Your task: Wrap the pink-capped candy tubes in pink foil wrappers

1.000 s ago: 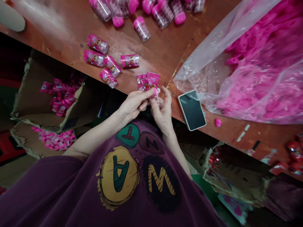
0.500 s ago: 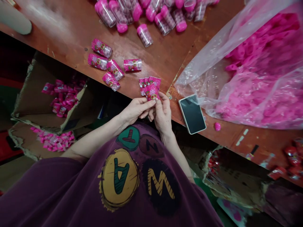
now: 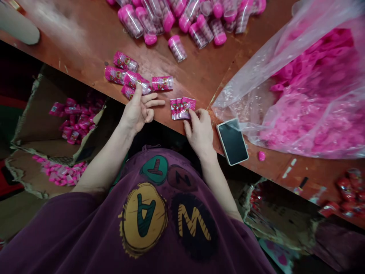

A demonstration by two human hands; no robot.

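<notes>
My left hand (image 3: 140,109) is open, fingers spread, its fingertips touching the small group of labelled pink tubes (image 3: 125,74) near the table's front edge. My right hand (image 3: 199,129) rests at the table edge with thumb and finger pinched on a small stack of flat pink labels (image 3: 182,108) lying on the brown table (image 3: 85,34). One more labelled tube (image 3: 162,82) lies between the group and the labels.
Several unlabelled pink-capped clear tubes (image 3: 182,19) lie at the back. A clear bag of pink caps (image 3: 313,87) fills the right side. A phone (image 3: 232,140) lies by my right hand. Cardboard boxes (image 3: 57,125) with pink tubes stand below the left edge.
My hands have parted: the left moved left and up to the labelled tubes, while the right stayed by the label stack, now lying on the table.
</notes>
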